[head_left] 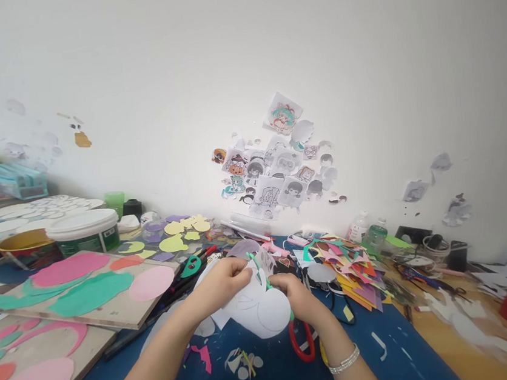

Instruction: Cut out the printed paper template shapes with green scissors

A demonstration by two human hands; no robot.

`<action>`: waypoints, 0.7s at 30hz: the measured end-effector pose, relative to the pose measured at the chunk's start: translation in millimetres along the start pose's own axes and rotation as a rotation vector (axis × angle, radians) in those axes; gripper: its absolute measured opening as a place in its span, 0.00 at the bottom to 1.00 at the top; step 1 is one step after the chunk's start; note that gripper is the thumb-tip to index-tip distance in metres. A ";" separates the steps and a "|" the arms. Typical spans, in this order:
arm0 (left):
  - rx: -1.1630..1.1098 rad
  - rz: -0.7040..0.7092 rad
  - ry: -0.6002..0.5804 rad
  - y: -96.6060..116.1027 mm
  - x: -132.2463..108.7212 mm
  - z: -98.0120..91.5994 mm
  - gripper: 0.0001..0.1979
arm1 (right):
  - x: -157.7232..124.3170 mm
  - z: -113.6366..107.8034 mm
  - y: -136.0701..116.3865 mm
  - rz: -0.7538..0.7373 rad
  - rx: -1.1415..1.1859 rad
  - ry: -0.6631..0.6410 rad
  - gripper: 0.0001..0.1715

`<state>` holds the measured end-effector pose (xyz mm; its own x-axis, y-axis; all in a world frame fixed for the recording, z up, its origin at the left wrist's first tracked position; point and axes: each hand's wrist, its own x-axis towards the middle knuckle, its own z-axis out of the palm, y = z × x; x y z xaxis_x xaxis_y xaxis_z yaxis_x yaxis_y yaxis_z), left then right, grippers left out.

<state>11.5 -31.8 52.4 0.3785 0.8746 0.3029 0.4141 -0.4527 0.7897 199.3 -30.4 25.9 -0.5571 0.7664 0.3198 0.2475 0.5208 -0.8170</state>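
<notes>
My left hand (228,281) pinches a white paper cutout (260,311) with rounded edges and faint drawn lines, held above the blue table. My right hand (295,295) is closed at the paper's right edge around slim green scissors (268,284). Their green tips point away from me at the paper's upper edge; most of the handle is hidden by my fingers. A narrow white strip stands up beside the tips. Just below my right hand is a red handle loop (302,342). Small paper scraps (243,362) lie on the table below the cutout.
Boards (112,313) with pink and green paper shapes stand left, near a white-lidded tub (82,225). A pile of coloured paper scraps (349,264) lies right of my hands. Bottles (376,234) stand by the wall. White cutouts (470,324) cover part of the wooden table.
</notes>
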 end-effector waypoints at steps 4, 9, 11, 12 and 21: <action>-0.006 -0.001 0.010 0.2 -0.3 -0.1 0.15 | 0.3 0.0 2.0 0.001 -0.002 0.005 0.07; 0.001 -0.004 0.005 1.5 -0.2 0.0 0.15 | -0.4 -1.1 4.8 0.014 -0.031 0.014 0.05; 0.003 -0.004 0.011 3.4 -0.6 -0.1 0.16 | -1.1 -2.1 5.1 0.020 -0.038 0.014 0.05; -0.003 -0.008 0.016 5.2 -1.2 -0.4 0.16 | -1.4 -2.9 5.4 0.019 -0.041 0.019 0.05; -0.309 -0.053 -0.285 27.1 -14.6 -8.1 0.19 | 7.1 -8.5 28.8 -0.010 -0.070 0.244 0.05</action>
<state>10.4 -55.5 73.7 0.5953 0.7925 0.1323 0.1881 -0.2976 0.9360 209.3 -6.8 8.7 -0.3546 0.8244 0.4411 0.3021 0.5475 -0.7804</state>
